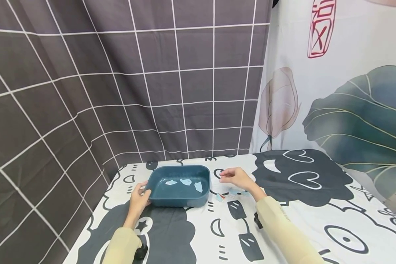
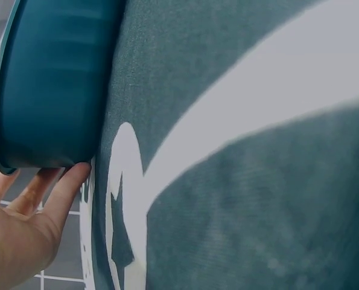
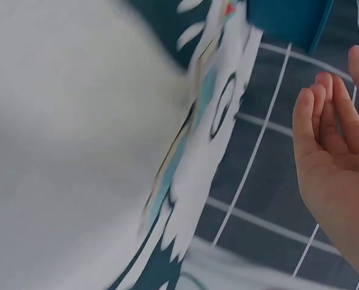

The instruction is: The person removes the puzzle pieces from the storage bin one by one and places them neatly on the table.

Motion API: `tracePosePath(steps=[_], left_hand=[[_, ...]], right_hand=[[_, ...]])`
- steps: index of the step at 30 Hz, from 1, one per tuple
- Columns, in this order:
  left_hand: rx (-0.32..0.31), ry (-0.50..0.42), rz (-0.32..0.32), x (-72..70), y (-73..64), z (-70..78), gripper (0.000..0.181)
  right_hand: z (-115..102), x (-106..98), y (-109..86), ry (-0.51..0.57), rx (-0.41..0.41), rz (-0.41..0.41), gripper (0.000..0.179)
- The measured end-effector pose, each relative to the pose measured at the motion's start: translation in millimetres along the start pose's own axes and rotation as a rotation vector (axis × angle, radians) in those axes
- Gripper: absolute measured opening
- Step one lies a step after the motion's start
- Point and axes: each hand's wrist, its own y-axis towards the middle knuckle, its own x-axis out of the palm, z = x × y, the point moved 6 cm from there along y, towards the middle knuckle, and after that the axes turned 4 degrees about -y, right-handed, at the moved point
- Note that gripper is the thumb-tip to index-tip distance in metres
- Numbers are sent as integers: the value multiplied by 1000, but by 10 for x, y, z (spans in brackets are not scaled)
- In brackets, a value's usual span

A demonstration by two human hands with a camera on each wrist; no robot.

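Observation:
A dark teal plastic basin point(image 1: 181, 202) stands on the patterned cloth, with three light-blue scraps point(image 1: 186, 182) lying flat on its floor. At its left end my left hand point(image 1: 139, 200) holds the wall, thumb by the rim and fingers against the outside; the left wrist view shows those fingers point(image 2: 64, 193) touching the end wall. My right hand point(image 1: 236, 177) hovers right of the basin, apart from it, its fingers loosely bent. Nothing shows between them in the right wrist view. Below that hand, several scraps point(image 1: 220, 197) lie on the cloth, one with a red-orange mark.
The black-and-white cartoon cloth point(image 1: 206, 234) covers the table. A dark grid-patterned curtain point(image 1: 158, 88) hangs behind and to the left. On the right hangs a pale curtain point(image 1: 283, 47) printed with a flower and large leaves.

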Motion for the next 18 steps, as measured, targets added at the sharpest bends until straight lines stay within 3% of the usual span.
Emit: tracePosePath(steps=[11, 18], left_hand=[[3, 20, 11, -23, -11, -7, 46], [18, 11, 18, -11, 4, -19, 46]], right_hand=[[-466, 490, 312, 50, -51, -60, 36], [-537, 710, 523, -13, -26, -105, 37]])
